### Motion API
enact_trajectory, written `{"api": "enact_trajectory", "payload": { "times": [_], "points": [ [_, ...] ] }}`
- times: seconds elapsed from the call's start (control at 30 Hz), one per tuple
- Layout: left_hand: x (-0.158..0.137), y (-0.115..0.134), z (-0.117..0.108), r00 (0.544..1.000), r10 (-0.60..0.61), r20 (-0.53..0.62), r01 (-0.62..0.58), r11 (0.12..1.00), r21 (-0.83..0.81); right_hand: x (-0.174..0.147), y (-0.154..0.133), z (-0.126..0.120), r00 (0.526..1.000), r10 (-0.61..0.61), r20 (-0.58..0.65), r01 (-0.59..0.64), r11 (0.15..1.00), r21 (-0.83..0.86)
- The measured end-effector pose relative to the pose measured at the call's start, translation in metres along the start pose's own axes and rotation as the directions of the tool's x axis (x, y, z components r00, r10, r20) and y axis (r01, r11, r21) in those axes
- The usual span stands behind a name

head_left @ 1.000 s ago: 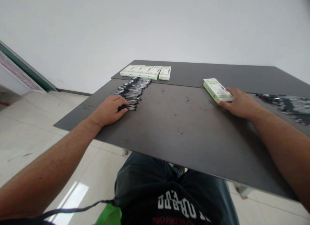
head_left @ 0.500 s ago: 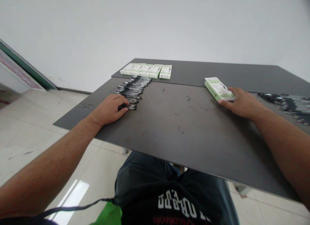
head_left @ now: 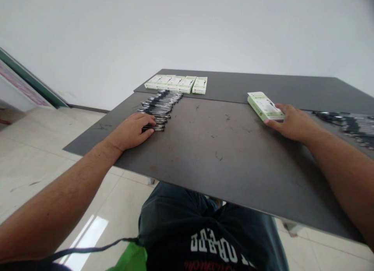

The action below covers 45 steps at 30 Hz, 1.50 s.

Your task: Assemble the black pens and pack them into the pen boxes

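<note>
My left hand (head_left: 133, 131) lies at the near end of a row of black-capped clear pens (head_left: 159, 107) on the left of the table. Its thumb and forefinger are curled around the nearest pens, whose left ends it hides. My right hand (head_left: 293, 123) grips the near right end of a white and green pen box (head_left: 264, 106), thumb on the near side and fingers at the right edge. The box is tilted, printed face up; whether it touches the table I cannot tell.
Several similar white and green boxes (head_left: 181, 84) stand in a row at the back left of the dark table (head_left: 204, 154). More pens (head_left: 355, 127) lie at the right, partly cut off by the frame. A white wall (head_left: 204, 29) rises behind the table.
Hardly anything differs. The view has shifted very slightly; both hands keep their hold, and the pen box stays in nearly the same place.
</note>
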<state>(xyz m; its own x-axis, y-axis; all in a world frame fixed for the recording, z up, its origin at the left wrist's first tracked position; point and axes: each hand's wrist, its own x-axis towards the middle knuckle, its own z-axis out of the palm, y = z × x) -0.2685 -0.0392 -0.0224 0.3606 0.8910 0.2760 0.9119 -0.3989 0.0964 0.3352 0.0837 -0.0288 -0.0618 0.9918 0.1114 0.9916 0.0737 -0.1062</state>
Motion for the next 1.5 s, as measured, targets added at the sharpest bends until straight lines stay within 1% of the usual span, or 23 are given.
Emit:
{"api": "enact_trajectory", "payload": {
  "times": [0.13, 0.27, 0.43, 0.7, 0.87, 1.03, 1.13, 1.3, 1.4, 1.5],
  "points": [
    [0.0001, 0.0015, -0.0003, 1.000, 0.018, -0.013, -0.018, 1.000, -0.014, -0.0003, 0.0004, 0.0003, 1.000, 0.000, -0.009, 0.000, 1.000, 0.000],
    [-0.0002, 0.0026, -0.0003, 0.999, -0.006, -0.040, 0.005, 1.000, -0.014, -0.0014, 0.0002, -0.0001, 1.000, -0.001, -0.015, 0.001, 1.000, 0.003],
    [0.0008, -0.0002, 0.0018, 1.000, -0.028, -0.006, 0.028, 1.000, 0.014, -0.0015, -0.0001, -0.0005, 1.000, -0.006, -0.012, 0.006, 1.000, 0.009],
    [0.0009, 0.0012, 0.0008, 0.998, -0.052, -0.022, 0.053, 0.995, 0.079, 0.0007, 0.0017, 0.0022, 1.000, 0.002, -0.016, -0.002, 1.000, 0.007],
    [0.0021, -0.0004, 0.0023, 0.996, -0.089, 0.009, 0.088, 0.993, 0.082, 0.0005, 0.0014, 0.0022, 1.000, -0.012, -0.023, 0.012, 1.000, 0.001],
    [0.0030, -0.0044, 0.0061, 0.995, -0.094, 0.045, 0.089, 0.991, 0.102, 0.0006, 0.0007, 0.0014, 1.000, -0.003, -0.009, 0.003, 1.000, -0.005],
    [0.0024, -0.0055, 0.0069, 0.994, -0.103, 0.036, 0.099, 0.989, 0.106, 0.0011, 0.0009, 0.0015, 1.000, 0.000, -0.001, 0.000, 1.000, -0.010],
    [0.0006, -0.0048, 0.0060, 0.998, -0.069, 0.014, 0.068, 0.994, 0.090, 0.0020, 0.0021, 0.0027, 1.000, 0.004, -0.004, -0.004, 1.000, -0.006],
    [0.0007, -0.0045, 0.0062, 0.997, -0.070, 0.019, 0.068, 0.994, 0.088, 0.0012, 0.0015, 0.0024, 1.000, -0.003, -0.008, 0.002, 1.000, -0.001],
    [0.0020, -0.0065, 0.0070, 0.996, -0.085, 0.033, 0.081, 0.991, 0.107, -0.0005, -0.0013, 0.0003, 1.000, 0.019, -0.001, -0.019, 1.000, -0.002]
  ]
}}
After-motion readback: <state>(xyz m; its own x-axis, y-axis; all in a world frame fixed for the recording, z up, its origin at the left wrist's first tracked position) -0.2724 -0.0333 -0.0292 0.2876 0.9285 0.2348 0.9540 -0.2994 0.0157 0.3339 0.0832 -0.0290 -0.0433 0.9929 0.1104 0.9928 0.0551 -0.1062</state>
